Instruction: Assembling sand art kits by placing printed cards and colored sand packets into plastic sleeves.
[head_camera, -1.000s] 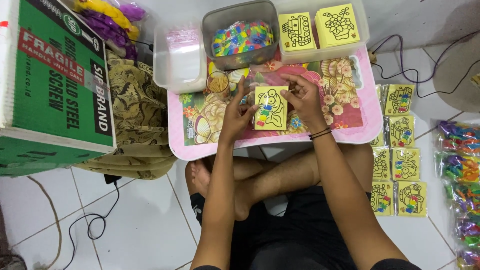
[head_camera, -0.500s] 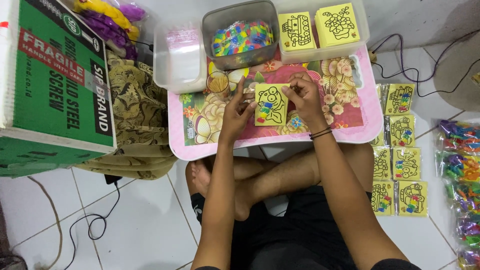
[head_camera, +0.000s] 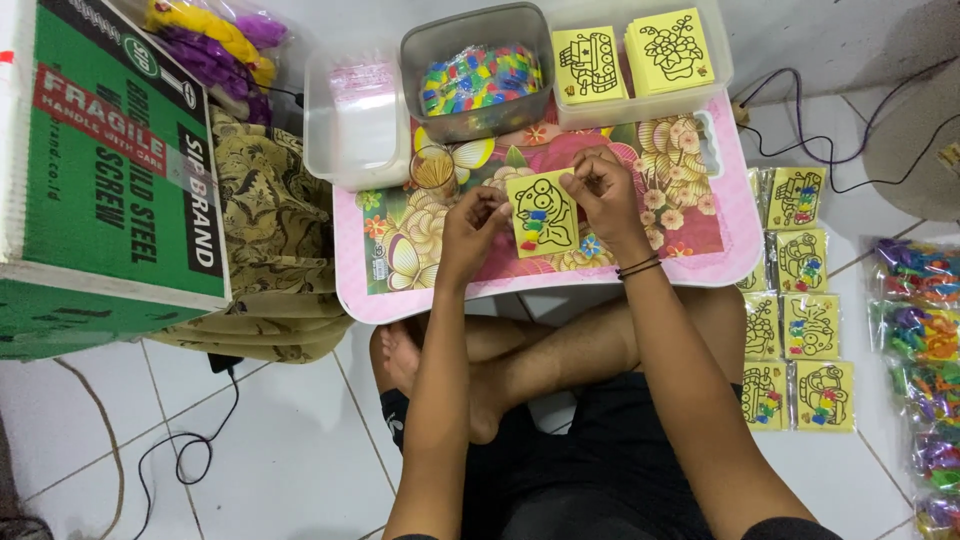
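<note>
I read the step in hand as packing: a yellow card (head_camera: 543, 212) with a black line drawing and a few small coloured pieces on its lower left is being handled at the middle of the counter (head_camera: 380, 300), a low pink floral one.

1. Left hand (head_camera: 470, 222): fingers closed in a pinch at the card's left edge. I cannot tell whether a clear sleeve is already around the card.
2. Right hand (head_camera: 598, 190): fingers drawn together on the card's top right corner, with dark bands on the wrist. Both hands are clamped on the card, which stands slightly tilted, its lower edge on or just above the counter.
3. Supplies along the far edge of the counter: a clear tub (head_camera: 355, 120) at the far left corner, a grey tub (head_camera: 478, 72) of coloured bits beside it, and a tray (head_camera: 640, 55) with two stacks of yellow cards at the far right corner.
4. On the floor off the counter's right edge: bagged cards (head_camera: 800, 290) in two columns, and packets (head_camera: 915, 330) of coloured pieces further right.
5. A green box (head_camera: 110, 170) stands well off to the left.

In my judgement, the next move calls for a steady grip at both pinch points so the small pieces stay against the card, then a clear path to the floor rows on the right.
</note>
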